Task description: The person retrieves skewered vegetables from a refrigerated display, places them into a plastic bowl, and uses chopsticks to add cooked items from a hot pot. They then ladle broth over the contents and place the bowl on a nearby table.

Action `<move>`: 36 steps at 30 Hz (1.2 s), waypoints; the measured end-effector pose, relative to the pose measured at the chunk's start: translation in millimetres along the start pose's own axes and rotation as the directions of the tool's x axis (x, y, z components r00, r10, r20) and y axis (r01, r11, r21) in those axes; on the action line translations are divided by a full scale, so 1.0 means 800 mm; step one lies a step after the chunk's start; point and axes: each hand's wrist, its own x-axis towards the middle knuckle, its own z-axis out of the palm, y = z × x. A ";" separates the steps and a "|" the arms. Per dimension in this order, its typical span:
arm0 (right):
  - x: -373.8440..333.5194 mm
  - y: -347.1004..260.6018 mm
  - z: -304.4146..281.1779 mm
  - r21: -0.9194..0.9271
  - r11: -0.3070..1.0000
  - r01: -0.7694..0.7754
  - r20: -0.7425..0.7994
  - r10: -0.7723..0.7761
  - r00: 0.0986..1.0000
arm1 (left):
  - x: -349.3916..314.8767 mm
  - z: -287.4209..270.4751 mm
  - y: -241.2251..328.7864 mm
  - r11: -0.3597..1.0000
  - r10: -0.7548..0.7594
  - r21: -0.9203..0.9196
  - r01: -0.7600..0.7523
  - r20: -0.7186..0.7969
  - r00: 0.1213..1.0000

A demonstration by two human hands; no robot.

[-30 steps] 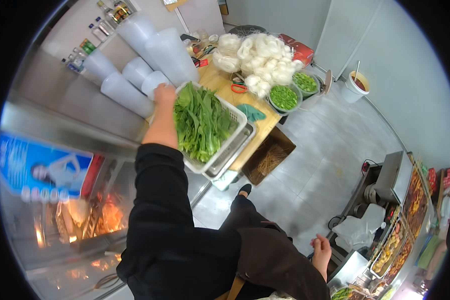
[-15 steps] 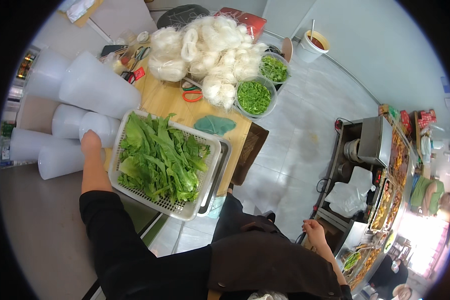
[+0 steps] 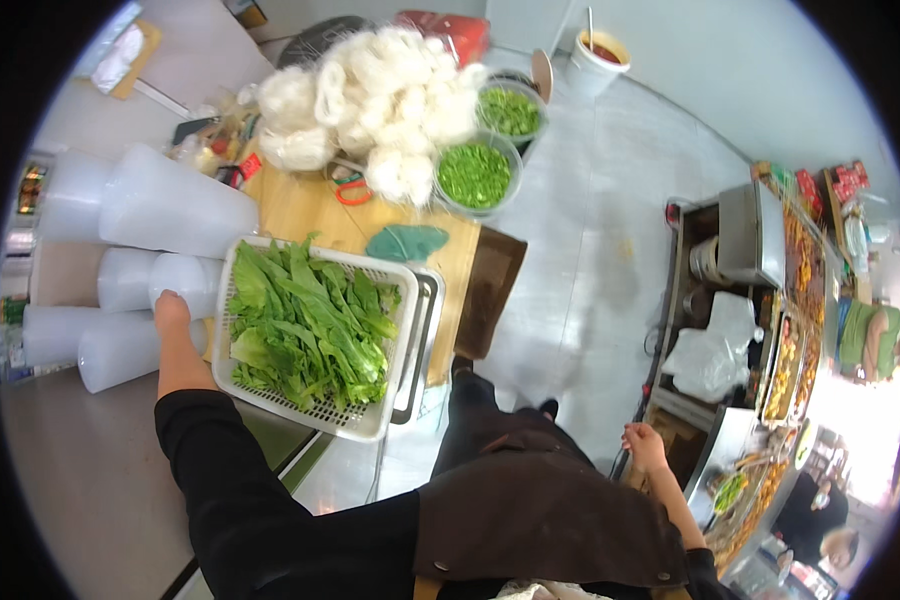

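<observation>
My left hand [image 3: 173,308] reaches to the translucent white plastic containers, its fingers closed at the end of one short nested stack [image 3: 183,283]. Part of those fingers is hidden. Just right of that wrist, a white slotted basket [image 3: 372,424] holds long green leaf lettuce [image 3: 310,325]. My right hand [image 3: 646,447] hangs off to the right, away from the table, with its fingers curled in and nothing visible in them. Larger nested containers [image 3: 177,203] lie on their sides beyond my left hand, and another stack [image 3: 120,350] lies beside it.
On the wooden table [image 3: 320,215] sit dry white noodle bundles [image 3: 370,100], orange-handled scissors [image 3: 351,191], a green cloth [image 3: 407,242] and tubs of chopped greens [image 3: 474,177]. A cardboard box [image 3: 492,290] stands beside it. A bucket [image 3: 600,62] is farther off; a food counter [image 3: 770,390] runs along the right.
The view has shifted, so the table items sit farther left and the containers lower. My left hand stays at the same container stack; my right hand remains curled.
</observation>
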 end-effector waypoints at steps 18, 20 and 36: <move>-0.017 -0.028 0.050 0.102 0.992 -0.070 0.110 0.059 0.992 | 0.042 -0.050 -0.029 0.994 0.108 0.021 -0.108 -0.013 0.994; -0.025 -0.024 0.049 0.102 0.993 -0.068 0.104 0.057 0.993 | 0.014 -0.076 0.002 0.997 0.079 0.013 -0.078 -0.130 0.988; -0.102 -0.003 -0.093 0.553 0.709 0.437 -0.393 -0.240 0.888 | -0.690 -0.293 0.606 -0.130 0.892 -0.989 -0.074 -0.149 0.427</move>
